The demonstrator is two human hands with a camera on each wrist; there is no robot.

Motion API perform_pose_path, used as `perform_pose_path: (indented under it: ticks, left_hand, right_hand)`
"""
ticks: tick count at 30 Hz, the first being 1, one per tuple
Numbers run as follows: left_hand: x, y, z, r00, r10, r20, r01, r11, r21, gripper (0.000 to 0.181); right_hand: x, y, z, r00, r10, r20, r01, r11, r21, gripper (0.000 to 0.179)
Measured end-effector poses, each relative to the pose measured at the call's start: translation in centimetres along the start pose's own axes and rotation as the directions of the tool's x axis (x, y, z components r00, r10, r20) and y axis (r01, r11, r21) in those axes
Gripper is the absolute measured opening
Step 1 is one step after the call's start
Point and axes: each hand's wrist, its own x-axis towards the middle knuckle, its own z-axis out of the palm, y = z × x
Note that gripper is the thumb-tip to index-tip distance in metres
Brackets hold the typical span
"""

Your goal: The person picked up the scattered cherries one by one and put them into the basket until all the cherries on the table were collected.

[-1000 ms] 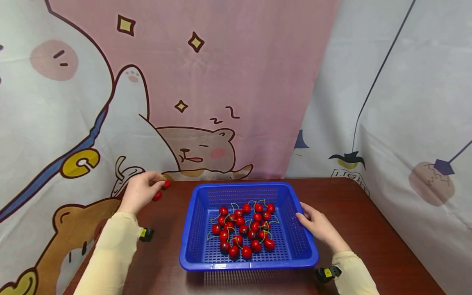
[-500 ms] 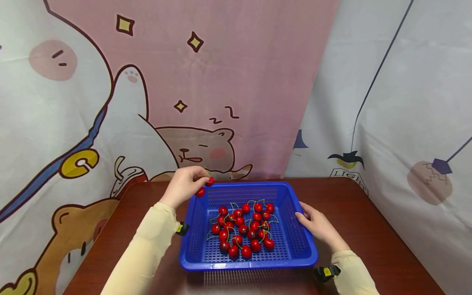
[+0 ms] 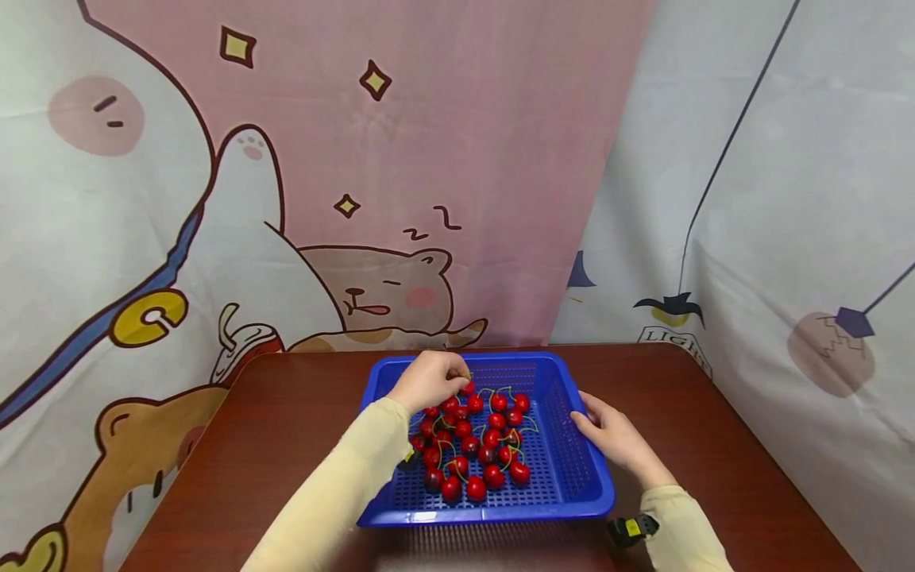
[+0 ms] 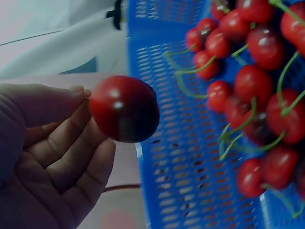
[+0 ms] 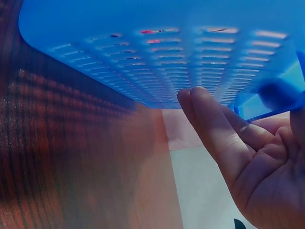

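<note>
Over the far left part of a blue plastic basket [image 3: 500, 512], my left hand [image 3: 431, 380] pinches a cherry stem between thumb and fingertips. The dark red cherry [image 4: 125, 109] hangs beside the fingers in the left wrist view; in the head view it shows as a red cherry [image 3: 467, 388] at the fingertips. Several red cherries [image 3: 493, 475] with green stems lie on the basket floor, some hidden by my left hand and sleeve. My right hand [image 3: 616, 435] holds the basket's right rim, thumb over the top and fingers [image 5: 209, 121] along the outside of the perforated wall [image 5: 190, 52].
The basket stands on a dark brown wooden table [image 3: 286, 445]. A printed cartoon curtain [image 3: 486, 159] hangs behind the table and along its sides. Black wrist-camera mounts sit at both sleeves, the right mount [image 3: 632, 530] near the basket's front right corner.
My left hand has come from the table's far left, over the basket's left rim, to above its inside, carrying the cherries seen at its fingertips. My right hand stays on the right rim.
</note>
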Motion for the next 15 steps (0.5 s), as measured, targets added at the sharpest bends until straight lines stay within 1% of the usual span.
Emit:
perform_pose_path:
  ticks: [3,7,13,15]
  left_hand:
    - [0.5,0.1,1.3,0.999,0.016,0.045,-0.017,0.999,0.036,0.005]
    - [0.9,0.1,2.7,0.995,0.004,0.100,-0.009,0.999,0.052,0.006]
    - [1.2,0.1,4.3,0.992,0.001,0.127,-0.007,0.999,0.053,0.006]
    - [1.3,0.1,4.8,0.991,-0.009,0.136,0.002,0.998,0.056,0.006]
  right_hand:
    - [0.0,0.1,0.0,1.000,-0.010,0.007,0.010,1.000,0.009,0.057]
    - [0.0,0.1,0.0,1.000,-0.006,0.008,0.006,1.000,0.009,0.057]
    - [-0.1,0.1,-0.1,1.000,0.017,0.004,-0.017,1.000,-0.001,0.059]
    - [-0.1,0.1,-0.1,1.000,0.019,0.001,-0.019,1.000,-0.004,0.059]
